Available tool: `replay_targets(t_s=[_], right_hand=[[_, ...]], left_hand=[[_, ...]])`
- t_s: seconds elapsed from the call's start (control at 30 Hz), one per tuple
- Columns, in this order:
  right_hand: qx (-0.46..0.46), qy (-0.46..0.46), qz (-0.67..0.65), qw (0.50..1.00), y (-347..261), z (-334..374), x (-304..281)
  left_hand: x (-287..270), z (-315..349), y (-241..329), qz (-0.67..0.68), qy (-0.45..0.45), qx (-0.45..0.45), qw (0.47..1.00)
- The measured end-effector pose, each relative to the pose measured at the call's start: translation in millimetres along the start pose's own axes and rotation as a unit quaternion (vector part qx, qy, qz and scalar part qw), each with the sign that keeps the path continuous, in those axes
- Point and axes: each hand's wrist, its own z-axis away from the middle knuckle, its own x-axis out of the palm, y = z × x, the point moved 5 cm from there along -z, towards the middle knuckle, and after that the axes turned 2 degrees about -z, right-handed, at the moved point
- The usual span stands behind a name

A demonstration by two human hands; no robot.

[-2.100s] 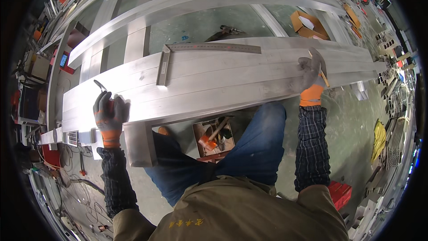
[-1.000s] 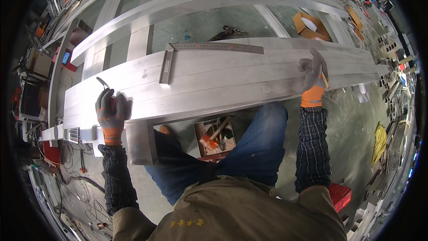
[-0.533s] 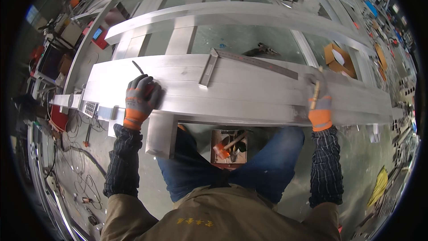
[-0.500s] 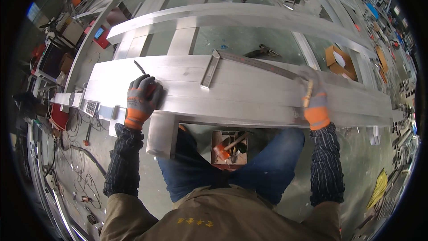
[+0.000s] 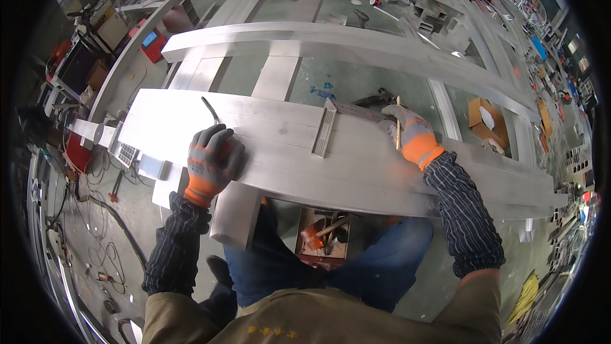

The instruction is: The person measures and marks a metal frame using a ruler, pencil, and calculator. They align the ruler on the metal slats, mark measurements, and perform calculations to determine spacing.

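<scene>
The right grip (image 5: 415, 130) holds a pencil (image 5: 399, 122) at the blade end of that try square (image 5: 323, 133); the left grip (image 5: 214, 157) curls around a half-hidden red object (image 5: 226, 146).

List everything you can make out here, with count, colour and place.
Flat metal bars: several, silver, side by side, centre
Angle square: one, silver, on the bars
Thin stick: one, tan, in the right hand
Slim tool: one, dark, at the left hand
Crossbeam: one, silver, beyond the bars
Cardboard box: one, brown, beyond, right
Screen device: one, red, upper left
Toolbox: one, red, between the knees
Hammer: one, orange, in the toolbox
Bundle: one, yellow, lower right
Rim clutter: too small to count
Left hand: one, grey-orange glove, on the bars' left half
Right hand: one, grey-orange glove, by the square
Legs: two, blue, below the bars
</scene>
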Motion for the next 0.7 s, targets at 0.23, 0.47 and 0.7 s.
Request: replay_targets(t_s=[0.23,0.47,0.7], right_hand=[[-0.005,0.23,0.198,0.953,82,-107,-29],[0.065,0.054,0.041,0.996,64,-240,-73],[0.034,0.081,0.282,0.955,55,-270,-61]], left_hand=[[-1,-11,7,0.029,-0.018,0.002,0.999],[2,-16,8,0.04,-0.009,0.001,0.999],[-4,-14,6,0.049,-0.006,0.009,0.999]])
